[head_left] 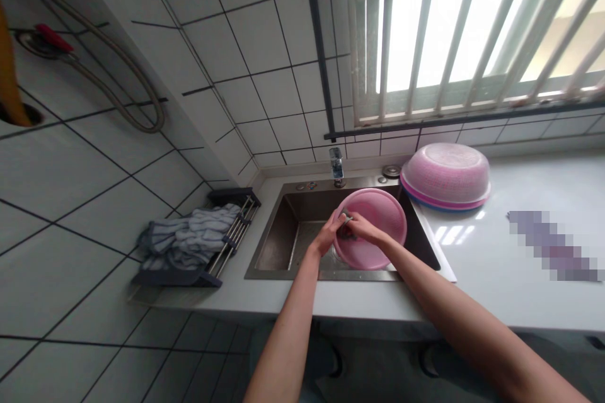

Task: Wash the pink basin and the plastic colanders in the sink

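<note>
**Item.** The round pink plastic basin [373,236] stands tilted inside the stainless steel sink [278,239], with its open face turned toward the person. It occupies the right half of the sink bowl.

**Handling.** Judged from its thin moulded wall, the basin is light and fairly stiff, with some flex at the rim. It is probably slick if wet. The rim is the soundest place to grip, as the curved wall offers little purchase.

**Hands.**
- The left hand [328,236] is at 9 o'clock on the basin, with its fingers curled together over the rim and clamped on it.
- The right hand [366,230] lies just beside the left, at about 10 o'clock. Its fingers are bunched on a dark scouring pad [346,227], which is pressed against the basin near the rim.

**Surroundings, taken from the basin.**
- 11 o'clock: a short chrome tap [336,164].
- 2 o'clock: a stack of upturned pink and blue bowls [447,176] on the white countertop [496,289].
- 9 o'clock: a dark roll-up drying rack [236,227] carrying a striped grey cloth [189,239].
- 12 to 1 o'clock: a barred window [472,31].
</note>
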The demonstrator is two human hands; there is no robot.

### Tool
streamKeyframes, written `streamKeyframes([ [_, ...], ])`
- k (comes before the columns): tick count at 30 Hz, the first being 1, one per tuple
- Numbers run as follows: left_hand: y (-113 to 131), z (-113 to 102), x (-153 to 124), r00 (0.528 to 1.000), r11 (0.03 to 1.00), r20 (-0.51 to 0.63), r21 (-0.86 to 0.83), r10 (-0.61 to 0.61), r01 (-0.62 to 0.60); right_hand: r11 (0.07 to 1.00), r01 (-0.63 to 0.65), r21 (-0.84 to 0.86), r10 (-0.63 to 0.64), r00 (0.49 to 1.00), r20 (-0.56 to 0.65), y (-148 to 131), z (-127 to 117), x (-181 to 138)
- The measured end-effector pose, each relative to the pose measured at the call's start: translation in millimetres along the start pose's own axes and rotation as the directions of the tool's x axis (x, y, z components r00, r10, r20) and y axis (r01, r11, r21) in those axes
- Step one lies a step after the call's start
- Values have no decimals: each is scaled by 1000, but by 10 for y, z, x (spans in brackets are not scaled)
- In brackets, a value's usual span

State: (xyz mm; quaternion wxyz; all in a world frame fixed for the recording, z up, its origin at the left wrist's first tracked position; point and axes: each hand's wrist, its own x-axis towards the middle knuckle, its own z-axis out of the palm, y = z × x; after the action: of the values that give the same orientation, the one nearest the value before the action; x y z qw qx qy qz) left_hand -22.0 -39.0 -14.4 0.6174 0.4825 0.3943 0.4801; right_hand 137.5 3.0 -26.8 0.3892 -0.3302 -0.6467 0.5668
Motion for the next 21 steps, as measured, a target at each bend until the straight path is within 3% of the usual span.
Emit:
streamKeyframes([
  [2,24,-18,-14,1000,1000,-9,20,10,-10,1000,22,-12,-22,998,56,19,50,10],
  [5,35,-7,-9,999,999,13,36,36,-36,997,72,-16,-73,983,-166,-14,-93,39],
  [8,29,28,10,999,999,31,36,36,-37,999,35,6,-30,936,-350,-62,-254,39],
  [10,41,39,7,999,998,28,44,38,-39,1000,-4,18,9,957,-290,-68,-220,14],
  [12,68,32,-13,999,997,13,68,42,-43,999,-33,20,35,993,-109,-52,-87,-14],
  [14,98,18,-37,999,995,-8,90,45,-44,999,-42,18,41,997,64,-33,44,-25],
  [16,113,11,-50,999,996,-16,82,39,-37,999,-10,31,7,997,80,-30,67,-7],
  [18,106,21,-44,999,998,-15,52,30,-29,998,33,44,-30,997,-77,-44,-41,26],
  [21,70,47,-20,1000,1000,4,1,30,-30,997,49,61,-22,928,-373,-77,-261,60],
])
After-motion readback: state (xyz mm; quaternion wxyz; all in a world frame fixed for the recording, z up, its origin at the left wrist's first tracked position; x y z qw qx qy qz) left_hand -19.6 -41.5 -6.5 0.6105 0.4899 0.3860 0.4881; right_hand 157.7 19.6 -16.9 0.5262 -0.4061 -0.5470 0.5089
